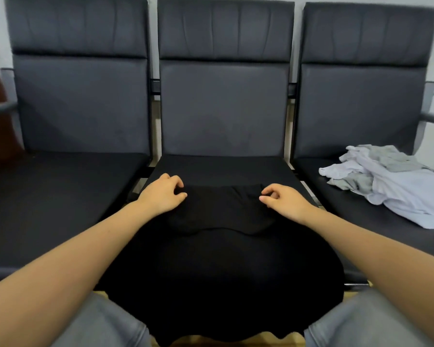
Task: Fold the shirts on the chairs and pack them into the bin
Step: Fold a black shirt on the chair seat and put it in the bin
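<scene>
A black shirt (223, 259) lies spread over the seat of the middle chair (223, 116) and hangs down past its front edge. My left hand (162, 194) pinches the shirt's far edge on the left. My right hand (285, 199) pinches the same edge on the right. A folded-over band of black cloth runs between the two hands. On the right chair's seat (341, 201) lies a crumpled heap of white and grey shirts (391, 181). No bin is in view.
Three dark padded chairs stand joined in a row against a pale wall. The left chair's seat (60, 196) holds nothing. Metal armrests (0, 108) stick out at both ends. My knees in grey trousers (105, 326) are at the bottom.
</scene>
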